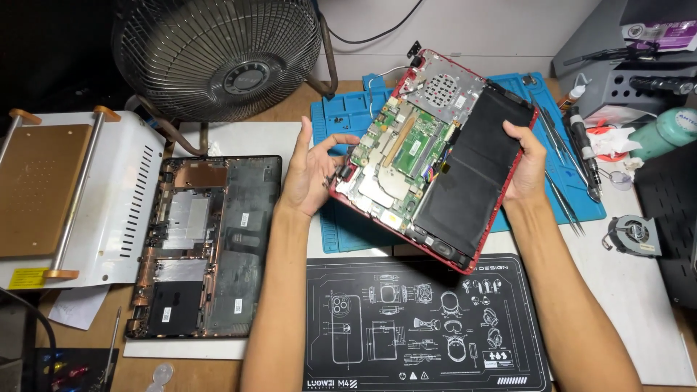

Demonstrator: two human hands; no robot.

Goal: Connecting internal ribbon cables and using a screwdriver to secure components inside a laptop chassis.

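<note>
A: Where's the opened red laptop (435, 156)?
B: Centre-right of frame, tilted above the blue mat (341, 120), internals exposed.
A: Hands?
B: Right hand (524, 163) grips its right edge. Left hand (312, 170) touches the left edge, fingers loosely curled.
A: Else?
B: Black bottom cover (207, 247) lower left, fan (218, 54) upper left.

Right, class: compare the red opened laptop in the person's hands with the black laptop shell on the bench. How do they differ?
The red laptop is held tilted above the blue mat by the left hand and right hand; the black shell lies flat, untouched. The red laptop carries green boards and a black battery; the black shell looks mostly stripped. Both are open with insides facing up.
</note>
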